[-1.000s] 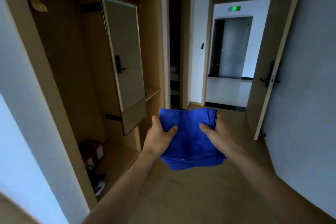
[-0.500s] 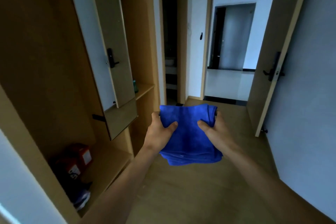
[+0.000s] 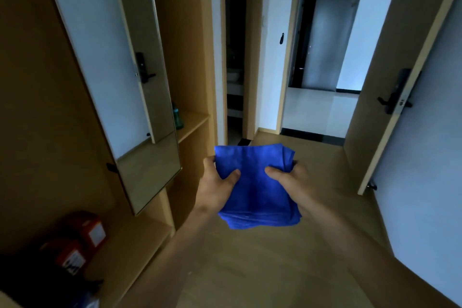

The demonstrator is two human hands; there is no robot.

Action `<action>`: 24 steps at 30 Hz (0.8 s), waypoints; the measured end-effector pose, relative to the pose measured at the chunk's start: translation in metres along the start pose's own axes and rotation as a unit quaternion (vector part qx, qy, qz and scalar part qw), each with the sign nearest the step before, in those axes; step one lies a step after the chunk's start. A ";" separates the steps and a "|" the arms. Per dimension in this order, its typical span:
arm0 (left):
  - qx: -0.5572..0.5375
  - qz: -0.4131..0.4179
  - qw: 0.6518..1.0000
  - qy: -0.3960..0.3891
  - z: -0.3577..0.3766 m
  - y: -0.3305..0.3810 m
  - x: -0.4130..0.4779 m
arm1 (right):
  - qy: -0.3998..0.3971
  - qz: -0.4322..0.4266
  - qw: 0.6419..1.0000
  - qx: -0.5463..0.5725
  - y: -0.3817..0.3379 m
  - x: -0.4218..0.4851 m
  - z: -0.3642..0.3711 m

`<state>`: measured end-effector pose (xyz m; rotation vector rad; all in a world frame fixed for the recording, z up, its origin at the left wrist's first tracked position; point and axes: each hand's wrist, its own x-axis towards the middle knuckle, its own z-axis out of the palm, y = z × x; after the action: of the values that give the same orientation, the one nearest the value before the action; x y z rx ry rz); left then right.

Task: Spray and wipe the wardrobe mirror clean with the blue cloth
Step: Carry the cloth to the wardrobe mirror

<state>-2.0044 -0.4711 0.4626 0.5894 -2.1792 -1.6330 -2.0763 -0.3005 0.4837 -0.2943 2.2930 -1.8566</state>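
Head view: left hand (image 3: 215,188) and right hand (image 3: 298,187), 2 grips clasping the folded blue cloth (image 3: 255,182); best kept folded flat when nearing the wardrobe mirror (image 3: 95,57).

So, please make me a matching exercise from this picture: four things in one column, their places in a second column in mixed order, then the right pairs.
Things
1. blue cloth
2. mirror
3. teal bottle
4. red boxes

Places
A. on a wooden shelf, just right of the mirror
B. gripped by the left hand and right hand
C. low on the wardrobe floor, far left
D. tall panel at the upper left

Pairs: 1-B, 2-D, 3-A, 4-C
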 end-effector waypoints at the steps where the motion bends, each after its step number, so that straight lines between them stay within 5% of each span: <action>1: 0.004 -0.003 1.000 0.011 -0.006 -0.002 0.008 | -0.014 0.012 1.000 0.017 -0.002 0.009 0.009; 10: 0.012 -0.035 0.994 0.103 -0.039 -0.020 0.082 | -0.128 0.084 0.986 0.071 -0.002 0.105 0.078; 24: 0.007 -0.073 0.975 0.210 0.029 -0.005 0.224 | -0.225 -0.014 0.974 0.004 -0.017 0.298 0.075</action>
<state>-2.2093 -0.5666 0.4572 1.0171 -1.8734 -1.4021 -2.3436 -0.4528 0.4809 -0.6729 1.9771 -1.6061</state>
